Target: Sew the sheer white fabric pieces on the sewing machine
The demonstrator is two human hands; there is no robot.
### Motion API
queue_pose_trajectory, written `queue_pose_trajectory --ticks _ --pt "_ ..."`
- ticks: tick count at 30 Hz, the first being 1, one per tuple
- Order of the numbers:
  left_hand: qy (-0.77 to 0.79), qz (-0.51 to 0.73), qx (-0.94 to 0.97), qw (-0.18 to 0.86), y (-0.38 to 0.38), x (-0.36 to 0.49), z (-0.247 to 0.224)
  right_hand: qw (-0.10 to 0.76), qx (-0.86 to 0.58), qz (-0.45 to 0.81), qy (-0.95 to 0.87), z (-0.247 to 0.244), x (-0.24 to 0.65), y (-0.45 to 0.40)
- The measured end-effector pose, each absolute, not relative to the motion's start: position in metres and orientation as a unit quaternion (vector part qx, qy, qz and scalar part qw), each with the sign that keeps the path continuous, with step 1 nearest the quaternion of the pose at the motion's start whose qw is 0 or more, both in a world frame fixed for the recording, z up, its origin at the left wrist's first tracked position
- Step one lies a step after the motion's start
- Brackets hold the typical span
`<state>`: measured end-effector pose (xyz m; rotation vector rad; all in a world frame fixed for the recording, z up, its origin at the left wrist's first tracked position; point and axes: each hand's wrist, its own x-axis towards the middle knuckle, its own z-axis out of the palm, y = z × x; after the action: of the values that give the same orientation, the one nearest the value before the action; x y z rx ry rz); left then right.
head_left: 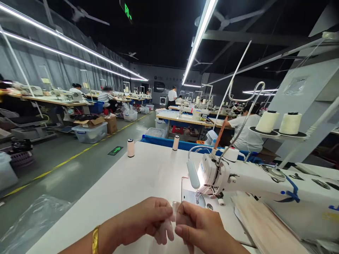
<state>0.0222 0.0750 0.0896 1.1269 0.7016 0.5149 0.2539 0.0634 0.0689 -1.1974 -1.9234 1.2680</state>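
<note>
My left hand (150,218), with a gold bangle at the wrist, is closed in a pinch over the white table (148,173). Close on its right is my right hand (197,225), its fingers curled. A small translucent, pale piece (176,204) shows between the two hands, seemingly pinched by the right fingers. What the left fingertips hold is too small to tell. Just beyond the hands stands a white sewing machine (243,176) with its lamp (193,174) lit. Pale fabric (265,222) lies under the machine's arm.
Two pink thread spools (130,148) (175,143) stand at the table's far edge. Cream thread cones (267,121) sit on a stand at right. Clear plastic (34,218) lies at lower left. A person in a white shirt (247,132) sits ahead at right; other people work farther back.
</note>
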Motion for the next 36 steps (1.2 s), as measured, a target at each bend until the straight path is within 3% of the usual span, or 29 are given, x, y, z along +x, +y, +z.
queue_pose_trajectory --ticks 3,6,10,15,20,31,36 --pt "0.334 0.273 0.519 0.738 0.082 0.013 0.084 0.258 -0.439 0.503 -0.699 0.064 0.241 0.076" --pt "0.347 0.33 0.492 0.727 0.094 -0.004 0.083 0.257 -0.375 0.627 -0.633 0.056 0.231 0.094" --pt "0.364 0.394 0.475 0.698 0.118 -0.03 0.083 0.325 -0.334 0.672 -0.575 0.056 0.217 0.119" --pt "0.42 0.451 0.466 0.635 0.162 -0.041 0.08 0.456 -0.398 0.59 -0.534 0.059 0.192 0.165" --pt "0.502 0.485 0.481 0.531 0.206 -0.036 0.067 0.492 -0.505 0.457 -0.542 0.047 0.168 0.216" --pt "0.627 0.418 0.594 0.281 0.236 -0.036 0.037 0.438 -0.603 0.256 -0.615 0.035 0.159 0.276" --pt "0.646 0.369 0.612 0.268 0.24 -0.037 0.038 0.392 -0.64 0.19 -0.633 0.035 0.161 0.284"
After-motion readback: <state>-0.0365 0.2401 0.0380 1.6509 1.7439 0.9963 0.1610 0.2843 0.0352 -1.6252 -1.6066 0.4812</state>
